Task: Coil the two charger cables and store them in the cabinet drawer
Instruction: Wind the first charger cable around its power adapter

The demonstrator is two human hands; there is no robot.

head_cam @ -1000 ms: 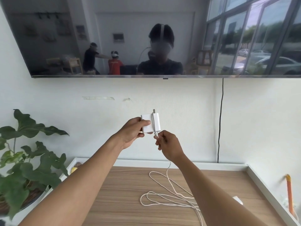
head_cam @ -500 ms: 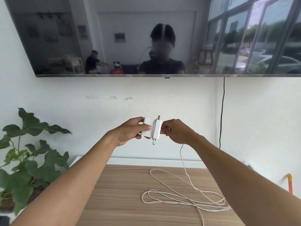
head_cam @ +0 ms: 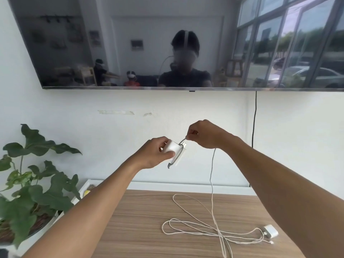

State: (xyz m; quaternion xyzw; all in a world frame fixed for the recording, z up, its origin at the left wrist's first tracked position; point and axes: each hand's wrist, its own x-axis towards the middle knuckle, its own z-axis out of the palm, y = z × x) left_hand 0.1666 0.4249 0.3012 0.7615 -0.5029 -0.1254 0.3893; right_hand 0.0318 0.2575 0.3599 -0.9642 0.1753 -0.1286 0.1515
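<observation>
Hands raised over wooden cabinet top (head_cam: 141, 216): left hand (head_cam: 154, 152) clamps white charger brick (head_cam: 172, 147), right hand (head_cam: 202, 135) at its 1 o'clock pinches white cable (head_cam: 211, 175) taut off the brick. Cable slack piled on the top at 5 o'clock, second charger (head_cam: 270, 230) beside it

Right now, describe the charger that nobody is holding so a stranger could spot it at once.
Start at the wooden tabletop under the wall screen. Follow the loose white cable lying on it toward its right end. There, near the right forearm, lies a small white charger flat on the wood; the other charger is up in the air, in the left hand.
</observation>
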